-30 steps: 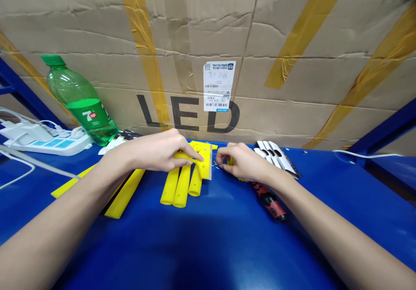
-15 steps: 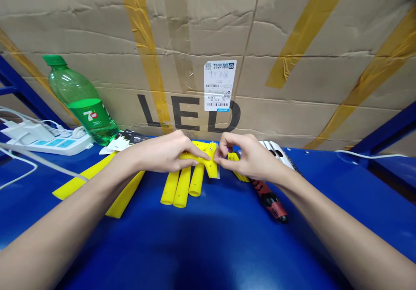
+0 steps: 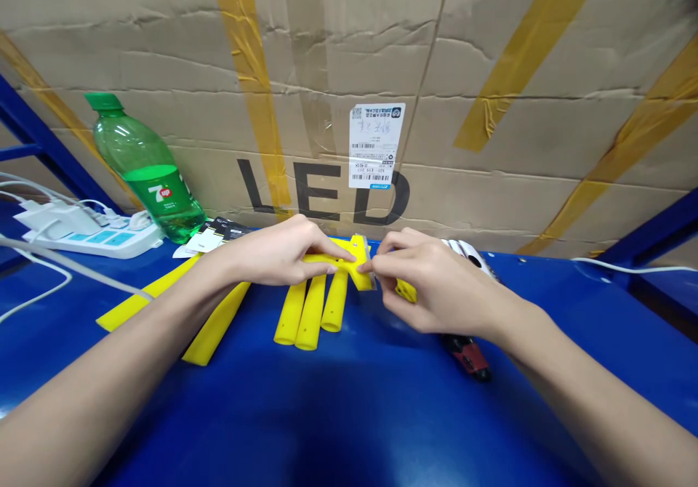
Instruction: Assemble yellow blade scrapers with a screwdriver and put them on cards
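1. the right hand [image 3: 436,291] has been moved in towards the centre, and its fingertips [image 3: 382,263] are now closed at the end of the yellow bracket [image 3: 357,263]; whether a small part is pinched there cannot be told.
2. the bracket is gripped by the closed fingers of the left hand [image 3: 278,253], just beyond the yellow bars [image 3: 310,318].
3. the red screwdriver [image 3: 467,356] is now partly hidden beneath the right wrist.
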Tool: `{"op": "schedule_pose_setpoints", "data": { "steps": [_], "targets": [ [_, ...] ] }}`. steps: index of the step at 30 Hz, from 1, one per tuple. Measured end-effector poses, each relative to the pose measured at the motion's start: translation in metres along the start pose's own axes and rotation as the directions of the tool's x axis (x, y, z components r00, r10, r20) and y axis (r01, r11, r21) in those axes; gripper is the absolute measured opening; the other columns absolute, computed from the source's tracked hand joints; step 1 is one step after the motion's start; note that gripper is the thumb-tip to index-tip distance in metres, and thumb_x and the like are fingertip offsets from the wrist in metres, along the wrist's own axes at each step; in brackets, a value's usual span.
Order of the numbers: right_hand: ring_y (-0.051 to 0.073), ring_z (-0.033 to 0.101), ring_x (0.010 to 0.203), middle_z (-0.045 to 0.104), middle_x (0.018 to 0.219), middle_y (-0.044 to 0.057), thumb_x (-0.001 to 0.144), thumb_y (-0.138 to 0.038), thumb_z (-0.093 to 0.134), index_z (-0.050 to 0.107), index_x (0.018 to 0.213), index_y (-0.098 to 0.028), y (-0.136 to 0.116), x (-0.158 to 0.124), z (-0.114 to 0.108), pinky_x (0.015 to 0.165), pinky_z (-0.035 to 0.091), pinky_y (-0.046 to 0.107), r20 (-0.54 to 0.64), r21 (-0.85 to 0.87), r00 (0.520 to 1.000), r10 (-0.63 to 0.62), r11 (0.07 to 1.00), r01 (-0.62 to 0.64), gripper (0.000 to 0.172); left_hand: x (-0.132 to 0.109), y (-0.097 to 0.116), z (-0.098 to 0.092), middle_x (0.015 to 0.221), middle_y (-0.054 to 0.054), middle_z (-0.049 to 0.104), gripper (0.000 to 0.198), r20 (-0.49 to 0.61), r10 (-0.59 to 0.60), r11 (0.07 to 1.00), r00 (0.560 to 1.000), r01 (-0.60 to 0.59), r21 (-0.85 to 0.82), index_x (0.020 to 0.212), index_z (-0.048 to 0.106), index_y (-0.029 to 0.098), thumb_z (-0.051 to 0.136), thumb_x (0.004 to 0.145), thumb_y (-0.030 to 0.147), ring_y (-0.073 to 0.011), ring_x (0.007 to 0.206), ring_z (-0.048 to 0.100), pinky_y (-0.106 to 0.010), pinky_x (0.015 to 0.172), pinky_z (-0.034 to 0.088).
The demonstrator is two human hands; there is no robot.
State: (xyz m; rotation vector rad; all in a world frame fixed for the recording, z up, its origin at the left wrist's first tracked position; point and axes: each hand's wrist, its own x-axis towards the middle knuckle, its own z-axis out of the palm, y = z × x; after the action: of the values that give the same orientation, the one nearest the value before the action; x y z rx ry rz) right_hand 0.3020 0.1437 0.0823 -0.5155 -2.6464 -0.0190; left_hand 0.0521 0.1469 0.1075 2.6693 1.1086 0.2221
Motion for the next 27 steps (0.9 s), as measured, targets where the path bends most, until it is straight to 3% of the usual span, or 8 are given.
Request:
{"op": "schedule_pose_setpoints", "data": {
  "steps": [3,11,22,27],
  "targets": [
    [0.020,0.052,0.076,0.056,0.075,0.007,0.080,-0.010,0.056,0.059,0.073,-0.017,-0.005,0.000,-0.001,0.068,0.038,0.031,0.054,-0.082,0.999,0.006,0.997,-0.001,0.011,0.001,0.002,0.002,0.056,0.004,0.060,0.037,0.014,0.009,1.000,1.000,-0.008,-0.018,0.125,0.073,0.019,0.059,0.091,0.025,-0.0087,0.047,0.032,-0.019,0.046,0.029],
    [0.015,0.053,0.069,0.056,0.072,0.001,0.076,-0.008,0.056,0.047,0.071,-0.021,0.003,-0.004,-0.006,0.065,0.039,0.026,-0.092,0.216,0.989,0.114,0.972,-0.092,0.016,0.002,0.009,0.001,0.063,0.003,0.066,0.036,0.045,0.050,0.997,0.998,-0.048,-0.058,0.125,0.073,0.022,0.057,0.094,0.027,-0.0082,0.051,0.035,-0.017,0.048,0.031],
    [0.016,0.051,0.070,0.055,0.073,0.002,0.073,-0.009,0.057,0.048,0.068,-0.020,-0.002,-0.004,-0.009,0.064,0.036,0.027,-0.018,0.166,0.996,0.086,0.983,-0.082,0.016,-0.001,0.009,-0.004,0.059,0.005,0.055,0.038,0.052,0.014,0.995,0.999,-0.009,-0.095,0.127,0.072,0.022,0.058,0.093,0.029,-0.0082,0.051,0.030,-0.017,0.045,0.027],
    [0.014,0.051,0.066,0.055,0.071,0.000,0.076,-0.011,0.058,0.049,0.068,-0.020,-0.003,-0.007,-0.011,0.064,0.036,0.026,-0.064,0.178,0.994,0.093,0.981,-0.080,0.015,-0.001,0.011,-0.005,0.055,0.005,0.051,0.037,0.058,-0.007,0.987,0.998,0.017,-0.159,0.127,0.072,0.023,0.058,0.094,0.033,-0.0085,0.050,0.029,-0.017,0.043,0.025]
  ]
}}
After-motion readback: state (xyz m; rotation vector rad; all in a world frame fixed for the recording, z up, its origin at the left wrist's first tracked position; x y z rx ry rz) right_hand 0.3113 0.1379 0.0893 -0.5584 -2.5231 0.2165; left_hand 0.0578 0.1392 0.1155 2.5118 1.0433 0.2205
